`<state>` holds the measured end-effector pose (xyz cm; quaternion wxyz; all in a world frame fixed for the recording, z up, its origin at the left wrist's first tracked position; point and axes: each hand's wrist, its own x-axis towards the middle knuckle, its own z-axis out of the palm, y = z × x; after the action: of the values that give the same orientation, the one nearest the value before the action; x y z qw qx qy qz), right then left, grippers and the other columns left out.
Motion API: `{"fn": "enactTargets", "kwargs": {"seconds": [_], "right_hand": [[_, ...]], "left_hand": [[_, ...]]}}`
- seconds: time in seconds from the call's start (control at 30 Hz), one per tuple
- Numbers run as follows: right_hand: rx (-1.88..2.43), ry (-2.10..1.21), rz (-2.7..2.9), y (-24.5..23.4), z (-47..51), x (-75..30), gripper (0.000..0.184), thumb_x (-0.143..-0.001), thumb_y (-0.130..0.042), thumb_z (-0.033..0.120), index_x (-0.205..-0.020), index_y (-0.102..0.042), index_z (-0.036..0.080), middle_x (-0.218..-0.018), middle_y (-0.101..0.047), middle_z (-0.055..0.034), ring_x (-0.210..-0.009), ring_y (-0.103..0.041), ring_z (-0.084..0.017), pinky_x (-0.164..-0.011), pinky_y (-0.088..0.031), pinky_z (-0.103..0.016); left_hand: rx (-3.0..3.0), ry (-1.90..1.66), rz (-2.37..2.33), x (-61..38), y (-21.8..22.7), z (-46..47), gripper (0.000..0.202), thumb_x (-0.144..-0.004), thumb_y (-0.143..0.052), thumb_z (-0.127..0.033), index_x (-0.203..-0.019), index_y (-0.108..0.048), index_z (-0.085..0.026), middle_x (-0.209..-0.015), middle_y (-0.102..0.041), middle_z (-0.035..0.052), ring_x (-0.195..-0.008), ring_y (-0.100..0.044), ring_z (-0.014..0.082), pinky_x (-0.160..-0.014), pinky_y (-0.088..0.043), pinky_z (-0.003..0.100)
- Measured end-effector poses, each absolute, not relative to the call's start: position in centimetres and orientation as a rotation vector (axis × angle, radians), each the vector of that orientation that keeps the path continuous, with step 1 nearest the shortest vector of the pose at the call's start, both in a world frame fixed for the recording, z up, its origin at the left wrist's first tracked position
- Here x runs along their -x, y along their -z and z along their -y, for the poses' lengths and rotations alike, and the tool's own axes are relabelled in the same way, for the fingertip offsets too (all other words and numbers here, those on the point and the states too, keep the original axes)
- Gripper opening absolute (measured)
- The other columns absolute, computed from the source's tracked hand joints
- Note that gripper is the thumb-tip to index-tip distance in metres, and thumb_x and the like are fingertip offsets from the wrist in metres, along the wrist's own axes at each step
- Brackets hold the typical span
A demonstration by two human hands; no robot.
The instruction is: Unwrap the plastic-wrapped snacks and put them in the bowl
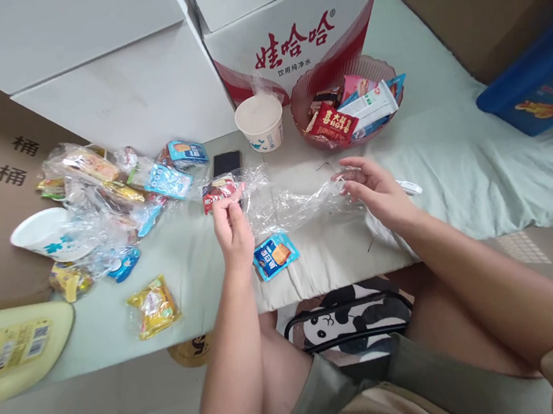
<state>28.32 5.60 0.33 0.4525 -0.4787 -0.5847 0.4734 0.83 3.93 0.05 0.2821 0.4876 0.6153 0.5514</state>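
A clear plastic bag [297,208] stretches crumpled between my two hands, above the cloth. My left hand [233,226] pinches its left end between thumb and fingers, beside a red snack packet [218,191]. At the other end my right hand [378,191] has thumb and fingertips at the film, its index finger held apart. Just below the bag lies a blue snack packet [276,256]. Behind it stands a white paper cup [260,125] with see-through film rising from its mouth. A pink glass bowl [305,89] full of wrapped snacks sits right of the cup.
Several wrapped snacks [87,164] and a tipped paper cup [40,232] pile up at left. A yellow packet [154,307] lies near the edge. A phone [226,164] rests behind my left hand. White boxes [126,91] close off the back; a blue container [533,78] stands right.
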Motion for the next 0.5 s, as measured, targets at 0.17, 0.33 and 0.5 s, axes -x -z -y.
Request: {"fn": "enactTargets", "kwargs": {"seconds": [0.17,0.33,0.5], "right_hand": [[1.297,-1.03,1.522,-0.46,-5.54,-28.84,0.034,-0.09,-0.06,0.04,-0.121,-0.066,0.029,-0.08,-0.065,-0.001,-0.064,-0.058,-0.017,-0.057,-0.05,-0.033],[1.351,-0.894,1.452,-0.58,-5.44,-28.78,0.031,-0.09,-0.058,0.039,-0.117,-0.068,0.027,-0.075,-0.062,-0.0002,-0.051,-0.047,-0.013,-0.05,-0.044,-0.031],[1.546,-0.586,1.733,0.15,-5.64,-29.09,0.016,-0.083,-0.059,0.028,-0.093,-0.072,0.025,-0.088,-0.069,-0.0045,-0.055,-0.052,-0.016,-0.06,-0.049,-0.037]], "left_hand": [[-1.291,-1.596,-1.69,-0.83,0.11,-4.44,0.037,-0.093,-0.05,-0.059,-0.088,-0.049,-0.023,-0.102,-0.072,0.0049,-0.061,-0.053,0.0099,-0.056,-0.042,0.024],[-1.142,-1.586,-1.755,-0.7,-0.17,-4.92,0.02,-0.092,-0.053,-0.038,-0.082,-0.05,-0.021,-0.069,-0.063,-0.004,-0.039,-0.037,0.005,-0.04,-0.029,0.02],[-1.091,-1.357,-1.902,-0.29,-0.31,-4.8,0.015,-0.086,-0.056,-0.032,-0.076,-0.054,-0.022,-0.057,-0.06,-0.0042,-0.04,-0.045,0.0097,-0.042,-0.033,0.022]]}}
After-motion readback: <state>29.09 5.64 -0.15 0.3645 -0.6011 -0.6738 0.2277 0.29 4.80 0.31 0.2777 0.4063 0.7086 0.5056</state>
